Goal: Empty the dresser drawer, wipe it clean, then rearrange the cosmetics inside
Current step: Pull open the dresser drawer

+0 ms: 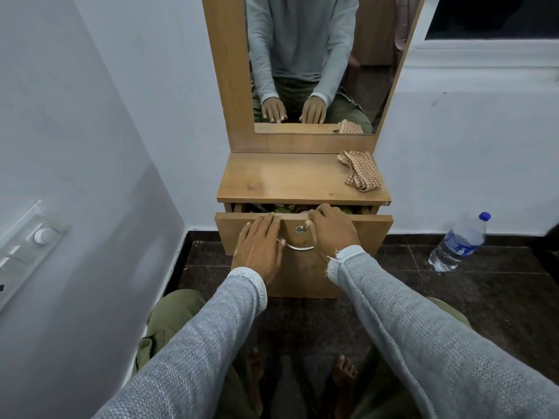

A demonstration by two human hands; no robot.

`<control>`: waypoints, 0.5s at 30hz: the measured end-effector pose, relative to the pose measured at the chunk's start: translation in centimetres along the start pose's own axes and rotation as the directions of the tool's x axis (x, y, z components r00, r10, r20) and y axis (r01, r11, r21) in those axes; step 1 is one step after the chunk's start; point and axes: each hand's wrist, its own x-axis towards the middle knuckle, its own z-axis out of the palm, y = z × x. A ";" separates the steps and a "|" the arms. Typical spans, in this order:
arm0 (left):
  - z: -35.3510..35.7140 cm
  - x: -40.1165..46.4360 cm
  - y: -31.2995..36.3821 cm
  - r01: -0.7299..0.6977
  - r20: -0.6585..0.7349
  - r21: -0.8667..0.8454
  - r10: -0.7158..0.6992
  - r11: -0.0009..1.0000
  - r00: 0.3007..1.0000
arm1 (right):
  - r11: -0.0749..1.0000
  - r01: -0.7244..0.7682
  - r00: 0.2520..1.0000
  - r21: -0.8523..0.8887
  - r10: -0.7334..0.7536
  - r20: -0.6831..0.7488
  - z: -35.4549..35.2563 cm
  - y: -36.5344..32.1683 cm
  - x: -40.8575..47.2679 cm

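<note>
left grip [259,245] lies flat, fingers spread, on the drawer [302,234] front; right grip [332,229] curls over its top edge. the drawer stands slightly ajar, cosmetics [282,208] just beyond the fingertips, checked cloth [360,170] on the tabletop [281,179] farther right.

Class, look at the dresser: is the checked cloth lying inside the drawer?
No, the checked cloth lies crumpled on the dresser top, at its right rear corner, above the partly open drawer.

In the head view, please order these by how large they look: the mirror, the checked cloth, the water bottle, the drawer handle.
Largest to smallest as seen:
1. mirror
2. water bottle and checked cloth: they look alike, and their distances differ, so I do not rank them
3. drawer handle, partly hidden by the hands
</note>
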 end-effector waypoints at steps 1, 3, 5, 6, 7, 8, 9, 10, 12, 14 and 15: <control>-0.3 0.1 0.0 -0.002 -0.008 -0.009 0.002 1.000 1.000 | 0.999 0.001 1.000 -0.032 0.000 0.024 -0.4 0.0 0.3; -0.8 0.3 -0.1 -0.011 -0.016 -0.004 0.011 1.000 1.000 | 0.998 0.005 0.997 -0.064 0.000 0.075 -1.3 -0.1 0.5; -1.3 0.5 -0.2 -0.013 -0.006 -0.009 0.013 1.000 1.000 | 0.998 -0.006 0.992 -0.062 0.014 0.128 -2.1 -0.1 0.6; -1.5 0.5 -0.3 -0.013 0.002 -0.015 0.013 1.000 1.000 | 0.998 -0.025 0.986 -0.051 0.033 0.165 -2.5 0.0 0.7; -1.8 0.4 -0.3 -0.014 0.008 -0.023 0.014 1.000 1.000 | 0.998 -0.058 0.974 -0.024 0.062 0.218 -2.9 0.0 0.7; -2.0 0.3 -0.3 -0.015 0.012 -0.035 0.016 0.999 1.000 | 0.995 -0.099 0.957 0.013 0.092 0.275 -3.3 0.0 0.7; -2.2 0.2 -0.3 -0.017 0.015 -0.047 0.018 0.999 1.000 | 0.989 -0.139 0.936 0.058 0.112 0.333 -3.6 0.0 0.8; -2.3 0.1 -0.3 -0.019 0.016 -0.058 0.020 0.998 1.000 | 0.980 -0.173 0.915 0.100 0.123 0.383 -4.0 0.0 0.8; -2.4 -0.4 -0.3 -0.012 0.020 -0.082 0.014 0.997 1.000 | 0.963 -0.218 0.881 0.162 0.123 0.457 -4.8 -0.1 0.6; -2.5 -0.9 -0.3 0.002 0.024 -0.113 0.000 0.994 1.000 | 0.956 -0.228 0.847 0.184 0.101 0.521 -5.2 -0.3 0.4; -2.4 -1.2 -0.3 0.006 0.024 -0.136 -0.002 0.991 1.000 | 0.955 -0.227 0.832 0.193 0.087 0.548 -5.4 -0.5 0.4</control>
